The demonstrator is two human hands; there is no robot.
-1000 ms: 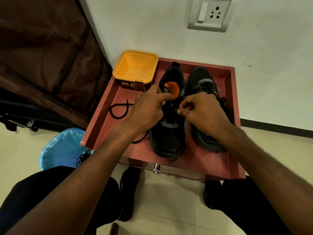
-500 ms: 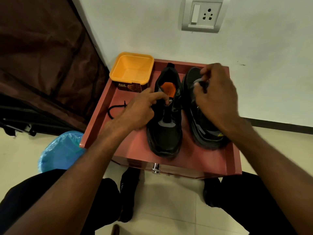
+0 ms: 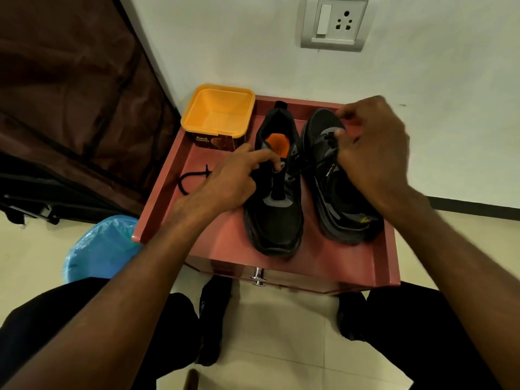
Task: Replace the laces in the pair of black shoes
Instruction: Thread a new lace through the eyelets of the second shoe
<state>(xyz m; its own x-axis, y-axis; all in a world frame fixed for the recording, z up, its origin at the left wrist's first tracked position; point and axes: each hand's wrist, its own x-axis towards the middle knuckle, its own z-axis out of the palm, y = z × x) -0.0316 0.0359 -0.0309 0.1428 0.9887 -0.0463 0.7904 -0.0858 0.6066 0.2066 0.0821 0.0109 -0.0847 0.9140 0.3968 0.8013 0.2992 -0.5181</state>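
Two black shoes sit on a red tray: the left shoe [image 3: 277, 204] looks unlaced, steadied at its tongue by the left hand's [image 3: 228, 181] relaxed fingers, while the right hand [image 3: 374, 153] pinches the right shoe's [image 3: 337, 192] lace, so most relacing apparently remains.

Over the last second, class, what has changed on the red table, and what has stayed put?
The right hand left the left shoe and moved up and right to the right shoe, where it now pinches the lace near the tongue. The left hand stayed at the left shoe's eyelets. Both shoes, the yellow tub and the loose lace stayed put.
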